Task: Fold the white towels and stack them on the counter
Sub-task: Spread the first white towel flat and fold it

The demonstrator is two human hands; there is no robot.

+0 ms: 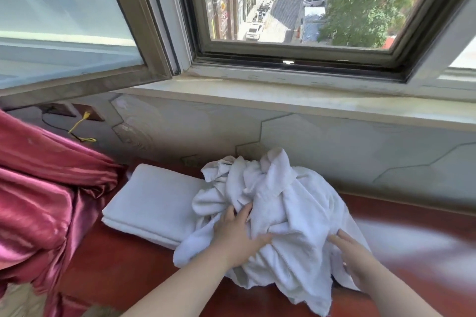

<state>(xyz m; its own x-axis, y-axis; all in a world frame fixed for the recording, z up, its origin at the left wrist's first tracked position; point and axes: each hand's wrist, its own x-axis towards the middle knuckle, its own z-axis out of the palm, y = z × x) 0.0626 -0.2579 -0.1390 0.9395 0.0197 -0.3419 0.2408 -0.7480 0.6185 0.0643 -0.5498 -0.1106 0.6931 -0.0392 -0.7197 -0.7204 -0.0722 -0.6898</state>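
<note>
A crumpled heap of white towels (278, 203) lies on the red-brown counter (108, 270), in the middle of the view. To its left sits a flat stack of folded white towels (152, 201), partly covered by the heap's edge. My left hand (237, 234) rests on the heap's front left, fingers spread and pressing into the cloth. My right hand (358, 257) lies on the heap's front right edge, fingers extended over the fabric. Neither hand clearly pinches the cloth.
A shiny pink curtain (38, 201) bunches up at the left, reaching the counter. Behind the counter is a tiled wall (334, 147) with a sill and an open window (296, 8). A yellow cable (79, 128) hangs from a wall socket at the left.
</note>
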